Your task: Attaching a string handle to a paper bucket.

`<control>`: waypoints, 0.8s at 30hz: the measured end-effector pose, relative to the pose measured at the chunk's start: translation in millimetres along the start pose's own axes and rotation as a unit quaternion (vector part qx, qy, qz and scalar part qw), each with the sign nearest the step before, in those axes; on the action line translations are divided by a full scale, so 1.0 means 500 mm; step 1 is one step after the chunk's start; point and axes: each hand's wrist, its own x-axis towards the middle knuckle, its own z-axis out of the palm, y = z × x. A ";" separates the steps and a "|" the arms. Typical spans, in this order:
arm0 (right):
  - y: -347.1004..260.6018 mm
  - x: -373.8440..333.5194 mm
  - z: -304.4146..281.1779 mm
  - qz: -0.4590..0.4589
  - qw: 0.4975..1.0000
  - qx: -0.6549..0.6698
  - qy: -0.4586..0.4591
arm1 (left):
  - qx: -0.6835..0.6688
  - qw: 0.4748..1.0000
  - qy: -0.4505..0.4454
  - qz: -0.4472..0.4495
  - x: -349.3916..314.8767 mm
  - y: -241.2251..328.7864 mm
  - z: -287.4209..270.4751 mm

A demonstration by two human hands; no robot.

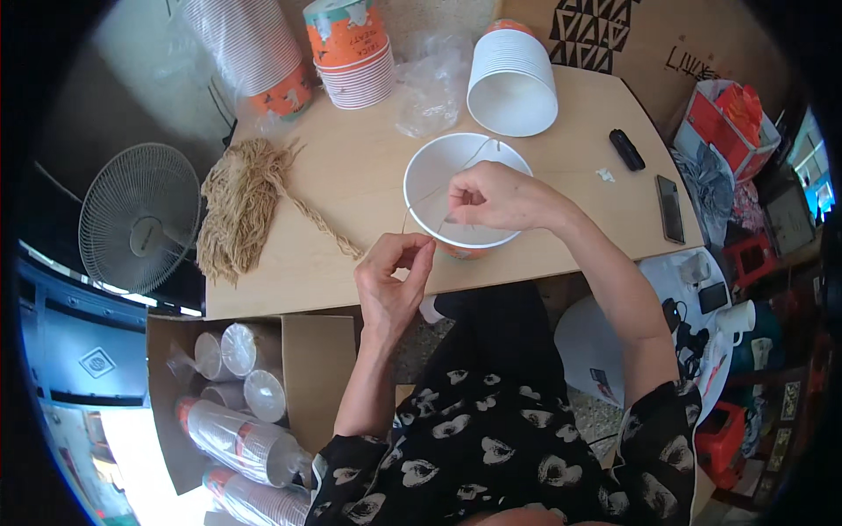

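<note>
A round paper bucket [423,167], white inside with an orange printed outside, stands near the table's front edge with its mouth up. A thin tan string [474,155] comes from the bucket's far rim and runs across the mouth toward my hands. At the bucket's near left side, my left hand [392,276] is closed in a pinch on the string. My right hand [500,197] reaches over the bucket's right side, its thumb and fingers pinched together on the string. The fingertips of my right hand are partly hidden by its own knuckles.
On the table [351,188] lies a bundle of tan strings [241,206]. Bucket stacks [353,66] and a clear plastic bag [431,96] stand behind. A phone [669,209] and a black case [626,150] lie right. A fan [140,217] is left; below, a carton [317,373] holds wrapped buckets.
</note>
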 end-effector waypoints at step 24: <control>-0.019 -0.084 0.012 0.002 0.991 -0.113 0.078 | 0.288 0.938 -0.027 0.189 0.013 0.027 -0.056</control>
